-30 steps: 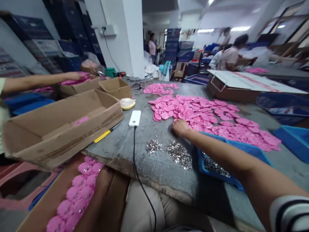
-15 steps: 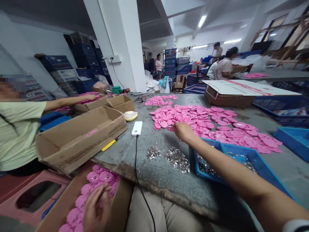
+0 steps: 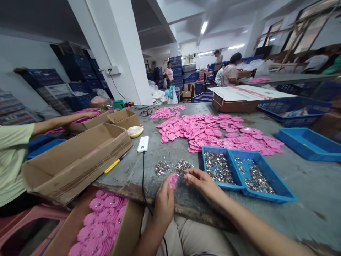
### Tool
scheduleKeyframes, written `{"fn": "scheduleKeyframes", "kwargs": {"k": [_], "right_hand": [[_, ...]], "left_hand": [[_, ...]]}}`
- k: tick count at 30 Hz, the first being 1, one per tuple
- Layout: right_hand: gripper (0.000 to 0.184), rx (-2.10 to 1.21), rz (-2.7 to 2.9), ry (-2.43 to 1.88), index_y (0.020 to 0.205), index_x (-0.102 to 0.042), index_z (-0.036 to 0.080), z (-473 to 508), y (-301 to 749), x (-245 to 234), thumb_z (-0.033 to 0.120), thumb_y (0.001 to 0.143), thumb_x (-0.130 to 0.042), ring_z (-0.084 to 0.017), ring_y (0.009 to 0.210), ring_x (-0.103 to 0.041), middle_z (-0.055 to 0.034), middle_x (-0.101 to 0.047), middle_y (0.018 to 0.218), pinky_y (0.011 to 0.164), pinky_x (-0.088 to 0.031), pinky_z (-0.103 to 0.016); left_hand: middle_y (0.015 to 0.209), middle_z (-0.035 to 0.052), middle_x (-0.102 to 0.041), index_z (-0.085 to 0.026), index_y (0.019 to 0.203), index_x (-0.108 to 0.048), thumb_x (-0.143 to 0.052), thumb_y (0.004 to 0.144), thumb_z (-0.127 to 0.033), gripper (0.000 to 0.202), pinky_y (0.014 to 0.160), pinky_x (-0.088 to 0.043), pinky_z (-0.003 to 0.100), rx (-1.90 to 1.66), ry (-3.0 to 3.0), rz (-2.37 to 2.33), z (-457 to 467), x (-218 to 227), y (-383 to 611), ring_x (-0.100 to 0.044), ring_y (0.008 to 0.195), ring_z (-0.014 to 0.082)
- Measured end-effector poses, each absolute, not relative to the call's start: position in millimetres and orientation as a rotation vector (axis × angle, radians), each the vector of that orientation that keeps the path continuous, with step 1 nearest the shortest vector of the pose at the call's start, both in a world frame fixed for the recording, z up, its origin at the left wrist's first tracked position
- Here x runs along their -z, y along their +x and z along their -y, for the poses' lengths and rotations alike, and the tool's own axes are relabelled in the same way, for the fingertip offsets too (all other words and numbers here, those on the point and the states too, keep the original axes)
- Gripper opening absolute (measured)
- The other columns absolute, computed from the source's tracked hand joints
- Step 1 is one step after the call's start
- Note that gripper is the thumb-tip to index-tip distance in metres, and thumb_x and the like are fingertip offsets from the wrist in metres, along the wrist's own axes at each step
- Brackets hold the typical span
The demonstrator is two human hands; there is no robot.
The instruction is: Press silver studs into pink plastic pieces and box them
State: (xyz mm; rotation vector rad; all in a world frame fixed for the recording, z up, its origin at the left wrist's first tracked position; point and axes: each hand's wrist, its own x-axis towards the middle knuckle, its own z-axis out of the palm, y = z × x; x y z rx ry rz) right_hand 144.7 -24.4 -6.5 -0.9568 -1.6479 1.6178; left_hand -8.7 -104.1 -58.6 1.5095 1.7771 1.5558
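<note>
My left hand (image 3: 164,201) is closed on a small pink piece (image 3: 172,180), held up at the near edge of the grey table (image 3: 314,177). My right hand (image 3: 201,181) pinches at something small and silvery beside that piece, just over a loose pile of silver bits (image 3: 173,167). A wide heap of pink pieces (image 3: 213,131) lies further out on the table. Two blue trays of silver bits (image 3: 239,172) sit right of my hands. A cardboard box of pink pieces (image 3: 101,220) stands low at my left knee.
A white power bank (image 3: 143,144) with a black cable lies near a yellow pen (image 3: 113,165) and a large open cardboard box (image 3: 77,160). A person in a green shirt (image 3: 13,160) reaches across on the left. An empty blue tray (image 3: 309,144) lies right. Several people work behind.
My right hand came back from the pink heap to the table's near edge. My left hand rose from the box at my knee and now holds a pink piece beside it.
</note>
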Motion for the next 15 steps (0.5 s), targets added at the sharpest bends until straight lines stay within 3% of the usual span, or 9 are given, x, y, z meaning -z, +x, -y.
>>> {"fn": "scheduleKeyframes", "kwargs": {"k": [4, 9, 15], "right_hand": [[0.039, -1.24, 1.857, -1.03, 0.1, -0.063, 0.019, 23, 163, 37, 0.048, 0.075, -0.062, -0.023, 0.092, -0.063, -0.0084, -0.067, 0.096, 0.088, -0.05, -0.042], [0.031, -1.017, 1.832, -1.119, 0.101, -0.062, 0.021, 23, 191, 50, 0.041, 0.077, -0.059, -0.024, 0.097, -0.061, -0.0085, -0.065, 0.101, 0.091, -0.048, -0.043], [0.027, -0.969, 1.765, -1.225, 0.1, -0.06, 0.02, 25, 210, 54, 0.039, 0.08, -0.057, -0.022, 0.097, -0.061, -0.0086, -0.065, 0.104, 0.091, -0.048, -0.041]], "left_hand": [[0.093, 0.0089, -0.073, -0.016, 0.107, -0.061, -0.055, 0.081, -0.037, 0.034, 0.072, -0.054, 0.029, -1.641, 0.836, -1.501, 99, 54, -8, -0.068, 0.074, 0.0173], [0.093, 0.0068, -0.072, -0.017, 0.105, -0.057, -0.066, 0.063, -0.023, 0.044, 0.064, -0.048, 0.022, -1.652, 0.617, -1.267, 90, 43, 4, -0.065, 0.071, 0.0134], [0.099, 0.0056, -0.069, -0.022, 0.108, -0.047, -0.067, 0.07, -0.033, 0.044, 0.062, -0.052, 0.027, -1.649, 0.556, -1.057, 78, 44, 17, -0.066, 0.075, 0.0151]]}}
